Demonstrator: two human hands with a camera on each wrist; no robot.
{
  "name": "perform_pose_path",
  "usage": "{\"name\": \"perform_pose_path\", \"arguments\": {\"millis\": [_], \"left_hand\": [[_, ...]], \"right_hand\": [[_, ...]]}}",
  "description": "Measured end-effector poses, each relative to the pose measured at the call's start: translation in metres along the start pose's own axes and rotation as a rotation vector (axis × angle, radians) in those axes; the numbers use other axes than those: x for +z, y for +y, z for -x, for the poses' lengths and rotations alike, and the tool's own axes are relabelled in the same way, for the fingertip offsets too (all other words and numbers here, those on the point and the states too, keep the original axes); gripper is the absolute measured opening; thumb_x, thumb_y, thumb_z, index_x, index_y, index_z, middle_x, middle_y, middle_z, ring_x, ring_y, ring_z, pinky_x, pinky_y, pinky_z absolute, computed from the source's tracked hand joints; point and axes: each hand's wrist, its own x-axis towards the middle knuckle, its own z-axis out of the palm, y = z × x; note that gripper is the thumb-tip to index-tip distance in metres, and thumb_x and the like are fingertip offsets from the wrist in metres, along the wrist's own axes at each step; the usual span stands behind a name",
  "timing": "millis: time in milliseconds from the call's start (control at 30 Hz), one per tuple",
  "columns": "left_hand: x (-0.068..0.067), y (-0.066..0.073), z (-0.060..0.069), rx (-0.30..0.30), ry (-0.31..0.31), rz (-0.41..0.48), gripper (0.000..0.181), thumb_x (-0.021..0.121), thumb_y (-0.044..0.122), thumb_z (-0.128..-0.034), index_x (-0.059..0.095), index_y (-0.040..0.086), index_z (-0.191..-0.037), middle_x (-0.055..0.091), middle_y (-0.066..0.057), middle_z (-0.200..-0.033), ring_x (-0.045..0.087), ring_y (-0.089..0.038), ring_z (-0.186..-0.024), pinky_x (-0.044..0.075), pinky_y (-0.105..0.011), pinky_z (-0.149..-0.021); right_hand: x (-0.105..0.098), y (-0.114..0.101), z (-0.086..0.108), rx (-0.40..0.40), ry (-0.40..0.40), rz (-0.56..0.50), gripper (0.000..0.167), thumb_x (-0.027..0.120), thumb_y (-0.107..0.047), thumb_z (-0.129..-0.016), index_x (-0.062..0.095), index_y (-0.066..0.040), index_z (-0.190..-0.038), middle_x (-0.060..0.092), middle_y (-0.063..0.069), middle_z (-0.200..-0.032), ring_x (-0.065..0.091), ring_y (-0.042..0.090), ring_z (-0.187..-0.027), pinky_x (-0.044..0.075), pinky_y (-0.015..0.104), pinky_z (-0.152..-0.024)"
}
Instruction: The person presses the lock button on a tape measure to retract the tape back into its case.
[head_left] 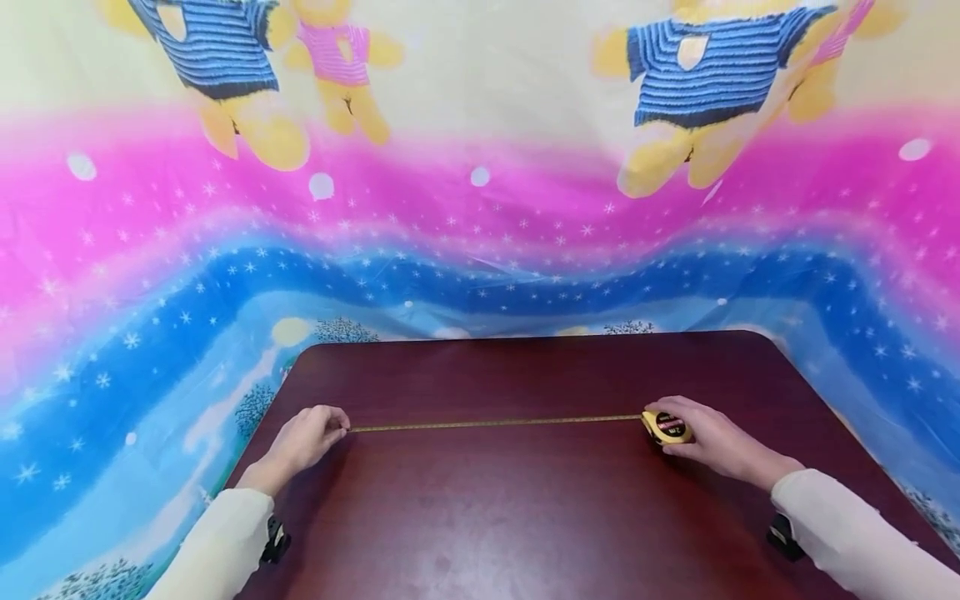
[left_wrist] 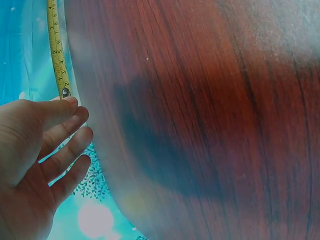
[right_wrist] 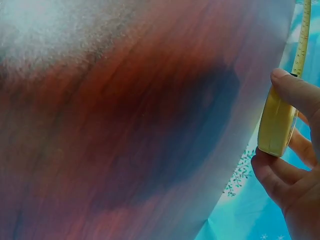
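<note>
A yellow tape measure case (head_left: 667, 427) with a dark round label is gripped by my right hand (head_left: 712, 437) over the right part of the table. Its thin yellow blade (head_left: 495, 423) stretches left, nearly straight, to my left hand (head_left: 303, 442), which pinches the end. In the left wrist view, thumb and index finger of the left hand (left_wrist: 45, 145) hold the metal tip of the blade (left_wrist: 59, 55); the other fingers are spread. The right wrist view shows the case (right_wrist: 276, 122) between thumb and fingers of the right hand (right_wrist: 295, 145), the blade (right_wrist: 301, 45) coming out at its top.
Under both hands lies a dark red-brown wooden table (head_left: 480, 517) with rounded far corners. A patterned cloth (head_left: 480, 217) in pink, blue and cream, with bears and snowflakes, hangs behind and around it. Black straps show at both wrists.
</note>
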Motion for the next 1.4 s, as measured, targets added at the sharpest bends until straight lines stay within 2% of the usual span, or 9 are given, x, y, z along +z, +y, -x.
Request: {"name": "perform_pose_path", "arguments": {"millis": [133, 300, 500, 733, 833, 1100, 1267, 1400], "left_hand": [[0.006, -0.002, 0.008, -0.005, -0.017, 0.005, 0.008, 0.071, 0.006, -0.0923, 0.074, 0.013, -0.094, 0.074, 0.002, -0.090, 0.069, -0.016, -0.085, 0.057, -0.043, -0.079], [0.011, -0.003, 0.013, -0.008, -0.011, 0.007, 0.007, 0.071, 0.007, -0.0920, 0.074, 0.013, -0.093, 0.074, 0.002, -0.090, 0.069, -0.015, -0.085, 0.057, -0.043, -0.079], [0.019, -0.002, 0.015, -0.020, -0.037, 0.009, 0.005, 0.070, 0.007, -0.0923, 0.074, 0.011, -0.094, 0.072, 0.004, -0.087, 0.063, -0.010, -0.077, 0.055, -0.039, -0.075], [0.019, -0.002, 0.014, 0.000, -0.023, 0.005, 0.010, 0.070, 0.006, -0.0921, 0.073, 0.016, -0.091, 0.072, 0.005, -0.087, 0.064, -0.010, -0.078, 0.054, -0.039, -0.074], [0.019, 0.000, 0.015, -0.005, -0.038, 0.006, 0.010, 0.069, 0.007, -0.0926, 0.072, 0.016, -0.091, 0.071, 0.005, -0.086, 0.061, -0.008, -0.075, 0.054, -0.038, -0.072], [0.022, 0.008, 0.012, -0.015, -0.038, 0.015, 0.009, 0.072, 0.007, -0.0910, 0.073, 0.016, -0.090, 0.071, 0.005, -0.086, 0.060, -0.009, -0.075, 0.053, -0.037, -0.073], [0.021, 0.009, 0.010, -0.026, -0.075, 0.007, 0.009, 0.071, 0.009, -0.0924, 0.072, 0.017, -0.090, 0.071, 0.006, -0.086, 0.060, -0.007, -0.075, 0.052, -0.035, -0.072], [0.015, 0.010, -0.002, -0.005, -0.033, 0.010, 0.009, 0.069, 0.009, -0.0940, 0.073, 0.017, -0.091, 0.072, 0.004, -0.086, 0.062, -0.009, -0.075, 0.053, -0.038, -0.072]], "right_hand": [[0.006, -0.001, 0.004, 0.007, -0.033, -0.012, 0.062, 0.083, -0.021, -0.084, 0.057, -0.014, -0.140, 0.060, 0.008, -0.136, 0.060, 0.025, -0.117, 0.057, 0.038, -0.090], [0.012, -0.002, 0.006, 0.012, -0.034, -0.018, 0.063, 0.083, -0.020, -0.083, 0.057, -0.013, -0.140, 0.060, 0.008, -0.136, 0.060, 0.026, -0.118, 0.056, 0.043, -0.091], [0.016, 0.001, 0.008, 0.013, -0.065, -0.013, 0.061, 0.082, -0.023, -0.084, 0.057, -0.015, -0.139, 0.060, 0.006, -0.135, 0.060, 0.024, -0.118, 0.056, 0.040, -0.091], [0.020, -0.002, 0.009, -0.007, -0.029, 0.020, 0.060, 0.083, -0.021, -0.083, 0.059, -0.014, -0.137, 0.062, 0.005, -0.133, 0.061, 0.024, -0.117, 0.055, 0.043, -0.091], [0.020, -0.005, 0.009, -0.002, -0.038, 0.010, 0.061, 0.083, -0.021, -0.083, 0.058, -0.014, -0.138, 0.061, 0.006, -0.134, 0.061, 0.025, -0.117, 0.055, 0.044, -0.091], [0.024, -0.010, 0.005, 0.003, -0.046, -0.018, 0.061, 0.083, -0.022, -0.084, 0.057, -0.015, -0.139, 0.060, 0.006, -0.135, 0.060, 0.025, -0.119, 0.055, 0.047, -0.093], [0.024, -0.009, 0.002, -0.002, -0.071, -0.016, 0.061, 0.082, -0.023, -0.085, 0.057, -0.014, -0.140, 0.060, 0.006, -0.135, 0.060, 0.025, -0.119, 0.055, 0.046, -0.092], [0.016, -0.008, -0.008, -0.026, -0.015, -0.007, 0.061, 0.083, -0.018, -0.084, 0.057, -0.013, -0.139, 0.061, 0.008, -0.134, 0.061, 0.027, -0.119, 0.054, 0.050, -0.094]]}}
